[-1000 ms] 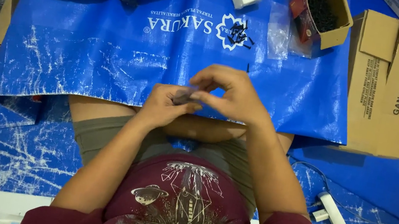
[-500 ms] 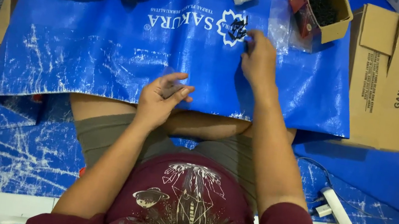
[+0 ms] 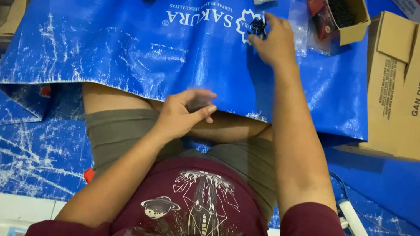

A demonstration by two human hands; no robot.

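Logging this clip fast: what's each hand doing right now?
Left hand: loosely curled near the lap, pinching a small dark part.
Right hand: reached out over the blue sheet, fingers on small dark pieces.

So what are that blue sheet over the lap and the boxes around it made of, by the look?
The blue sheet looks like woven plastic tarp: glossy, with sharp creases and white scuffs where the coating has worn. The big box on the right and the small open box near the right hand look like plain brown cardboard, matte, with folded flaps. The small dark pieces inside may be metal, but they are too small to tell.
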